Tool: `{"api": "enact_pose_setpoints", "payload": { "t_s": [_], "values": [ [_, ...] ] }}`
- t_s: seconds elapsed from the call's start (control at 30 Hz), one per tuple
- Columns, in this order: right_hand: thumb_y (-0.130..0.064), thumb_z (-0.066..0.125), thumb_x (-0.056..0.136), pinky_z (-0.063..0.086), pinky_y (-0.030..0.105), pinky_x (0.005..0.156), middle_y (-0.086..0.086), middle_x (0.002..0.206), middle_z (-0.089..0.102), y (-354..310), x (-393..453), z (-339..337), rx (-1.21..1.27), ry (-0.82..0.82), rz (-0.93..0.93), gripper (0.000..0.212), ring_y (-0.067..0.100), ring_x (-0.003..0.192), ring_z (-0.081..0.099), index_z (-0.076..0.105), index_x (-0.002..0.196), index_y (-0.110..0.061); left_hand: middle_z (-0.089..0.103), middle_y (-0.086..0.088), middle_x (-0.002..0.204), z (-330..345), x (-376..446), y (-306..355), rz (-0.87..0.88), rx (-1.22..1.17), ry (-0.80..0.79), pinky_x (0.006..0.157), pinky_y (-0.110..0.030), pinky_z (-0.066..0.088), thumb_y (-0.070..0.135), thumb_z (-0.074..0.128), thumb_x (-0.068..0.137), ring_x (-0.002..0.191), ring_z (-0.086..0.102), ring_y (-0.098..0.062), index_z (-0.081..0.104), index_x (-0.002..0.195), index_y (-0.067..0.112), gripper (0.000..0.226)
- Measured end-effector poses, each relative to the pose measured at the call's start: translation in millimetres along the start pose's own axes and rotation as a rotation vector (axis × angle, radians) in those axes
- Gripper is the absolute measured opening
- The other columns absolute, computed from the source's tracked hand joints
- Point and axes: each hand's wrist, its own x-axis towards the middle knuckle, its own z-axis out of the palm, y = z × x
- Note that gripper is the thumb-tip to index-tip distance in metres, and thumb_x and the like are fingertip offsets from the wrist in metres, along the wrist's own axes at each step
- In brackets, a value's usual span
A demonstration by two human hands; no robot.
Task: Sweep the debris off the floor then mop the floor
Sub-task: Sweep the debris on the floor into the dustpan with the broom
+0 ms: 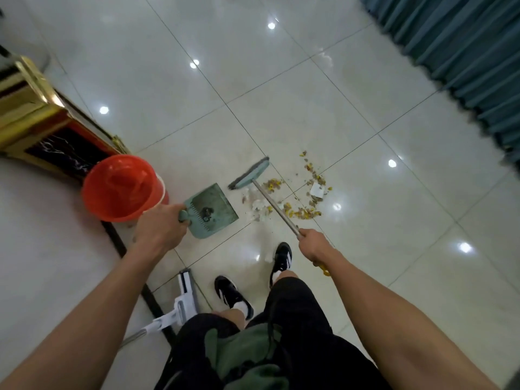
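Still early: your left hand [160,229] grips the dustpan [211,211], right hand [313,244] grips the broom [249,173]. Debris [298,198] mostly on the floor [365,249]; mop [180,302] untouched.

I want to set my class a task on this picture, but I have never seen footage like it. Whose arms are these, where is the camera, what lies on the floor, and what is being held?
There is no machine here: the arms belong to a person wearing a wide-angle camera on the head, looking down at their own hands and black shoes.

The left hand grips the handle of a pale green plastic dustpan, which already has a little dark dirt in it. The right hand grips the metal handle of a pale green broom.

On the glossy pale tiled floor lies scattered yellow and brown debris with white paper scraps. An orange-red plastic bucket stands to the left, and a white flat mop waits beside the left foot.
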Motion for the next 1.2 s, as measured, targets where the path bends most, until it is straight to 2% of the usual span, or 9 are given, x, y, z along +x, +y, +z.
{"api": "enact_pose_setpoints", "payload": {
  "t_s": [0.17,0.27,0.37,0.53,0.7,0.83,1.0,1.13,1.2],
  "values": [
    [-0.014,0.042,0.097,0.046,0.031,0.058,0.007,0.094,0.059,-5.0,23.1,-2.1,-0.246,-0.034,-0.077,0.03,0.022,0.071,0.055,0.06,0.121,-0.012,0.069,-0.001,0.086,17.5,-6.1,0.5,-0.075,0.012,-0.026,0.066,-0.041,0.058,0.038,0.058,0.088,0.076,0.068,-0.027,0.068,0.1,0.032,0.017],
    [-0.013,0.046,0.094,0.044,0.031,0.059,0.005,0.09,0.056,2.8,35.5,-5.8,-0.336,-0.061,-0.077,0.028,0.021,0.07,0.054,0.061,0.118,-0.012,0.07,-0.003,0.094,21.9,-9.3,20.0,-0.09,0.0,-0.055,0.063,-0.035,0.051,0.032,0.058,0.092,0.083,0.067,-0.027,0.069,0.104,0.03,0.017],
    [-0.017,0.051,0.094,0.046,0.032,0.063,0.004,0.092,0.055,21.5,39.6,-15.6,-0.396,-0.079,-0.054,0.029,0.023,0.078,0.057,0.06,0.121,-0.015,0.071,-0.009,0.101,30.3,-3.9,42.7,-0.081,0.019,-0.068,0.066,-0.035,0.043,0.027,0.057,0.093,0.093,0.067,-0.032,0.07,0.109,0.025,0.02],
    [-0.018,0.047,0.095,0.047,0.032,0.066,0.004,0.098,0.058,63.0,50.7,-47.2,-0.391,-0.077,-0.012,0.034,0.023,0.083,0.059,0.059,0.127,-0.019,0.071,-0.009,0.097,39.4,6.6,80.0,-0.09,0.032,-0.119,0.066,-0.036,0.048,0.028,0.056,0.09,0.089,0.067,-0.032,0.068,0.107,0.026,0.021],
    [-0.026,0.041,0.098,0.058,0.039,0.078,0.006,0.104,0.066,105.9,61.6,-86.0,-0.279,-0.026,-0.069,0.038,0.025,0.084,0.064,0.06,0.131,-0.023,0.07,-0.008,0.092,45.3,23.2,115.4,-0.09,0.027,-0.158,0.071,-0.041,0.057,0.027,0.057,0.085,0.084,0.068,-0.033,0.068,0.103,0.029,0.021],
    [-0.032,0.039,0.102,0.055,0.037,0.074,0.007,0.102,0.067,141.9,61.0,-104.2,-0.284,0.045,-0.064,0.032,0.024,0.083,0.062,0.06,0.123,-0.021,0.069,-0.007,0.088,47.6,31.6,139.7,-0.085,0.034,-0.171,0.07,-0.038,0.055,0.026,0.059,0.085,0.082,0.067,-0.033,0.067,0.098,0.029,0.016],
    [-0.03,0.053,0.096,0.061,0.041,0.062,0.01,0.08,0.067,141.4,76.9,-112.7,-0.021,0.015,0.052,0.028,0.025,0.067,0.066,0.066,0.097,-0.005,0.067,-0.007,0.085,50.2,41.2,159.4,-0.059,0.078,-0.168,0.063,-0.036,0.048,0.024,0.055,0.087,0.08,0.066,-0.034,0.064,0.092,0.027,0.01],
    [-0.028,0.053,0.096,0.051,0.03,0.058,0.008,0.084,0.065,136.7,82.0,-122.2,-0.058,0.124,0.066,0.027,0.023,0.069,0.063,0.065,0.098,-0.005,0.067,-0.007,0.085,52.7,42.8,163.8,-0.043,0.1,-0.141,0.063,-0.036,0.05,0.027,0.056,0.09,0.08,0.067,-0.034,0.065,0.097,0.027,0.012],
    [-0.02,0.057,0.095,0.054,0.033,0.057,0.008,0.087,0.065,141.0,83.4,-119.0,0.038,0.093,0.089,0.015,0.024,0.069,0.064,0.061,0.099,-0.005,0.067,-0.006,0.083,54.3,42.5,164.4,-0.054,0.085,-0.133,0.062,-0.035,0.048,0.027,0.057,0.09,0.078,0.066,-0.034,0.066,0.097,0.027,0.012]
  ]
}}
